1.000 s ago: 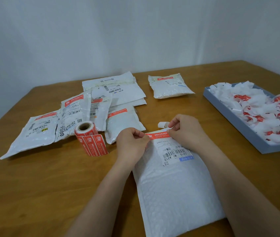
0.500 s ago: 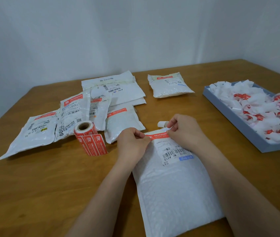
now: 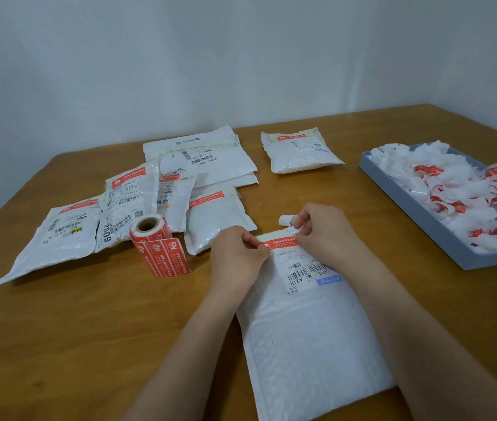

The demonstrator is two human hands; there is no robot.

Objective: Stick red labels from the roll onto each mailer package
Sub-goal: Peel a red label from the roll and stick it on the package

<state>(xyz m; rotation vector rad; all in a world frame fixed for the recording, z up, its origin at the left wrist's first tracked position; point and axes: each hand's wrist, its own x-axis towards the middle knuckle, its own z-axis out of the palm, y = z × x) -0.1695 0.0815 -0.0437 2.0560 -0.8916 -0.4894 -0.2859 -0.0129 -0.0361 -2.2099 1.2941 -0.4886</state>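
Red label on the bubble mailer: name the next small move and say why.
Probably press the red label flat along the top edge of the white bubble mailer. The left hand and the right hand pinch its two ends, and it lies stretched just above the shipping label, so it looks placed but not yet smoothed.

Soft even light, slight wide-angle warp

Between the hands a red printed paper label [image 3: 280,241] crosses a white bubble-textured padded mailer [image 3: 311,344], a red-and-white label roll [image 3: 157,243] lies left of them, and a grey-blue flat tray [image 3: 429,226] right, on a brown wood-grain table [image 3: 89,344].
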